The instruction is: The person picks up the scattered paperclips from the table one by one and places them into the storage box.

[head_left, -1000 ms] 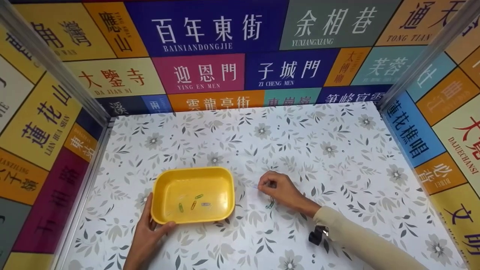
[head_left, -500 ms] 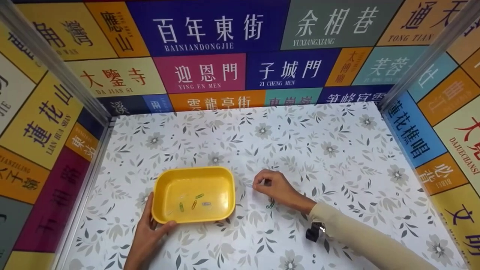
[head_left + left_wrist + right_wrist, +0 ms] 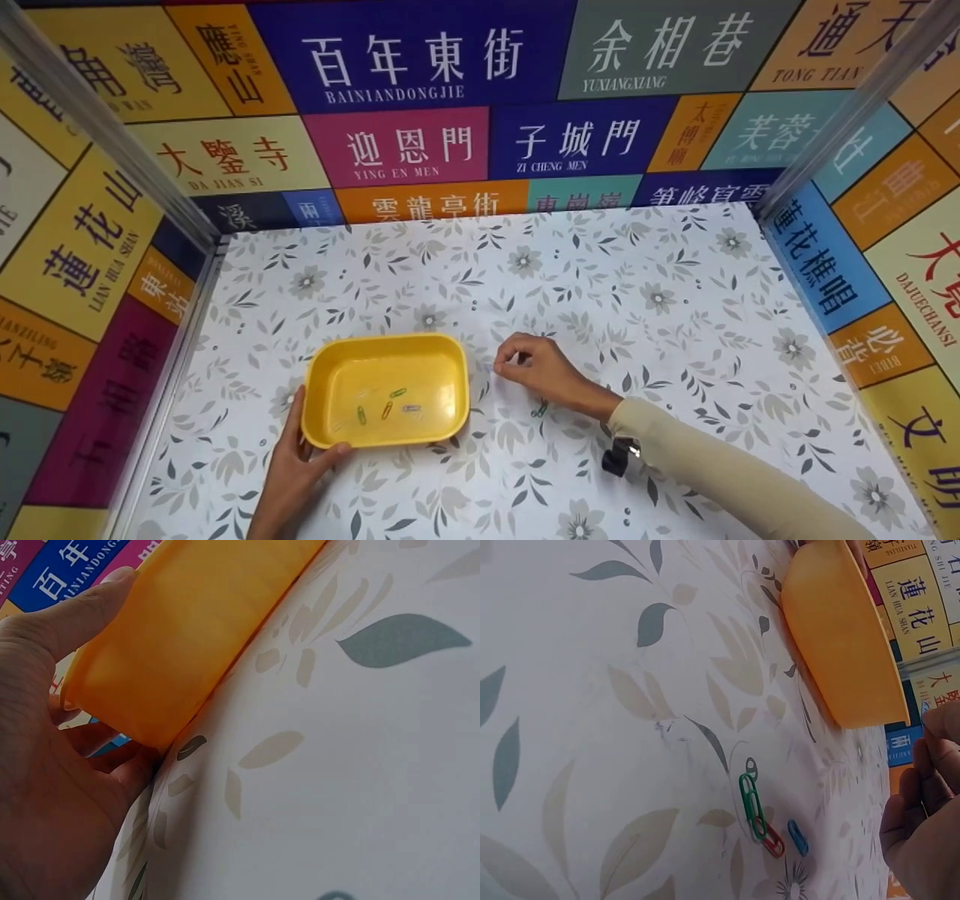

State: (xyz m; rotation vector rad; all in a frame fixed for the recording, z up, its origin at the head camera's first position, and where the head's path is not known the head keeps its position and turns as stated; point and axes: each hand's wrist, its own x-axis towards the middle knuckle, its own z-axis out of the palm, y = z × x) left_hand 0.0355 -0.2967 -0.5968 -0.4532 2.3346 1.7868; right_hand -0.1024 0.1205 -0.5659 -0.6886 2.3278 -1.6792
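Note:
A yellow plastic tray (image 3: 442, 341) stands on the table with several paper clips in it, among them a green clip (image 3: 398, 392) and an orange clip (image 3: 387, 410). At its near left corner my left hand (image 3: 300, 457) grips it, thumb on the rim and fingers along the outer side. Just right of the tray, my right hand (image 3: 544, 367) pinches a small bluish paper clip (image 3: 488, 367) between thumb and forefinger, mostly covered by the fingertips. Below that hand, a green clip (image 3: 751, 802), a red clip (image 3: 771, 838) and a blue clip (image 3: 798, 837) lie on the table.
A white tabletop (image 3: 637, 465) with grey leaf and flower print lies under everything. Colourful panels with Chinese lettering (image 3: 420, 146) wall it in at the back and sides, with metal posts (image 3: 847, 105) at the corners.
My right hand has moved left, closer to the tray, with the bluish paper clip between its fingertips. The left hand and the tray have stayed in place.

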